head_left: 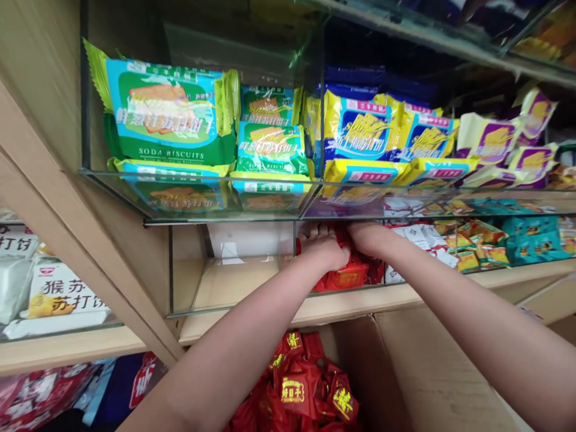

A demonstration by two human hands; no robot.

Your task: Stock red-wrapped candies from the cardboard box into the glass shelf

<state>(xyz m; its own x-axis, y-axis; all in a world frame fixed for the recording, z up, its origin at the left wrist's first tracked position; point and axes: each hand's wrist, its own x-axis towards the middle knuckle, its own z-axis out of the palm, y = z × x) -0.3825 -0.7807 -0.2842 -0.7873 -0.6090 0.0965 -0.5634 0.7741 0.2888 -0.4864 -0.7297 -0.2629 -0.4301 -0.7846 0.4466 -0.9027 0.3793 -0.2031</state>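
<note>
Both hands reach into a low shelf compartment that holds small shiny red packets (347, 277). My left hand (322, 247) lies on top of the packets at the left side, its fingers stretched apart toward the back and its thumb out to the right. Close beside it, my right hand (366, 237) bends down among the packets at the right; its fingers are hidden. Below the shelf, an open cardboard box (405, 360) contains a heap of similar red packets (292, 390) with gold lettering.
Just above my hands is the glass-fronted upper shelf (198, 225) with green soda biscuit packs (166, 120) and blue-yellow packs (360, 129). Clear dividers separate the compartments. White packets (420, 237) and teal packets (531, 237) lie to the right. A wooden upright (90, 216) stands at left.
</note>
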